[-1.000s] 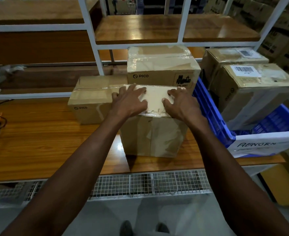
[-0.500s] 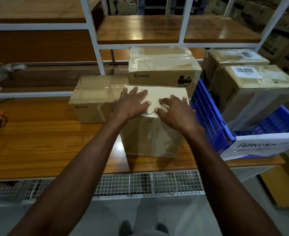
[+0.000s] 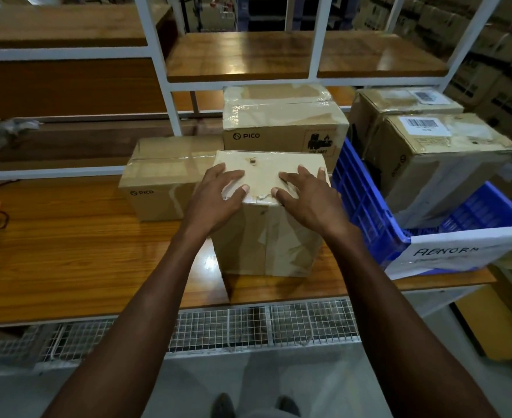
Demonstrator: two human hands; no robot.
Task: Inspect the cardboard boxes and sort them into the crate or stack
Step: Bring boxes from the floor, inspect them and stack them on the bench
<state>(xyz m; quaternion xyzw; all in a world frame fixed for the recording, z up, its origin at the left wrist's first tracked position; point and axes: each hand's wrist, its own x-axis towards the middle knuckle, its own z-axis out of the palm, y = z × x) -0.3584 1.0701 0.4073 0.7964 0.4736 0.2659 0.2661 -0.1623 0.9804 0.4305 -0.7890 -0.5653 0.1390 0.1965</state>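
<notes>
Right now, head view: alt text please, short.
Both hands, left hand and right hand, rest fingers spread on top of a cardboard box standing on a wooden table. More taped boxes sit behind it, and a blue crate at right holds two others.

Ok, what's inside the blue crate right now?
Two cardboard boxes sit in the blue crate: a front box tilted, and a back box behind it. The crate floor beneath them is hidden.
</notes>
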